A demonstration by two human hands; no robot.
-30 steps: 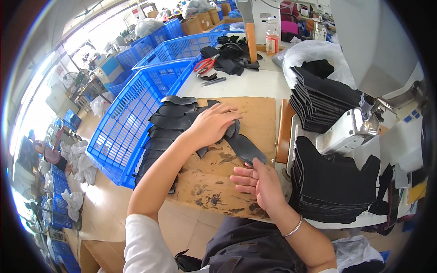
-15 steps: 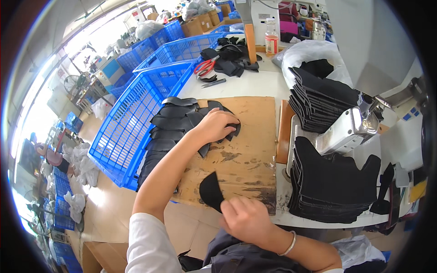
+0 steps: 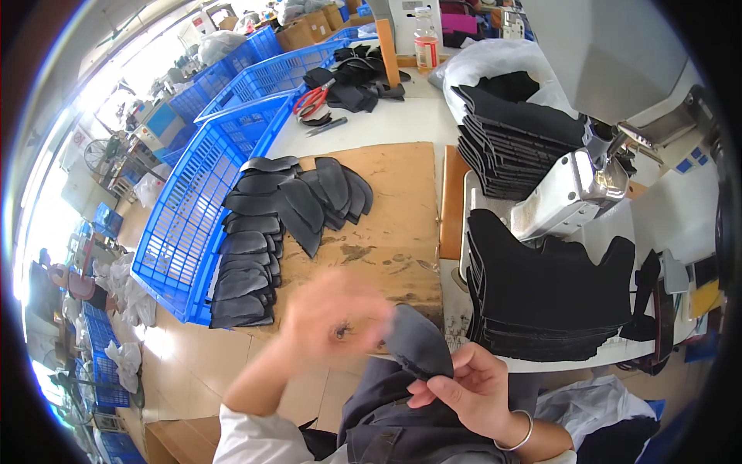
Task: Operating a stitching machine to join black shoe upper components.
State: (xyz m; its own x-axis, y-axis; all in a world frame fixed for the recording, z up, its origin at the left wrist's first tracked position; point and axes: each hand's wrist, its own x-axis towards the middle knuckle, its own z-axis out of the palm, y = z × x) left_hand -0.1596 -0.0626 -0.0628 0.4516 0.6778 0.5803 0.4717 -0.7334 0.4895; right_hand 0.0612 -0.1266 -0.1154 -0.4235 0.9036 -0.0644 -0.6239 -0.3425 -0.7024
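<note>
While our right hand (image 3: pixel 473 387) pinches the dark grey, curved flat piece (image 3: pixel 421 344) by its lower right edge, thumb and fingers closed on it, the piece stands tilted at the near edge of the brown, stained flat board (image 3: pixel 394 224). We judge that this edge grip leaves most of its face uncovered. Our left hand (image 3: pixel 336 313) is blurred beside the piece's left edge; we cannot tell whether it touches or grips. Toward the board's left side, we see black, leaf-shaped pieces (image 3: pixel 300 205) overlapped in rows, probably to keep each edge exposed. The blue, lattice-sided plastic basket (image 3: pixel 182 220) borders them. To the right, the thick stack of black, notched panels (image 3: pixel 556 290) and the white metal machine part (image 3: pixel 553 197) limit our sideways clearance. Red-handled scissors (image 3: pixel 313 100) lie beyond the board on the white surface (image 3: pixel 371 127), well apart from both hands.
</note>
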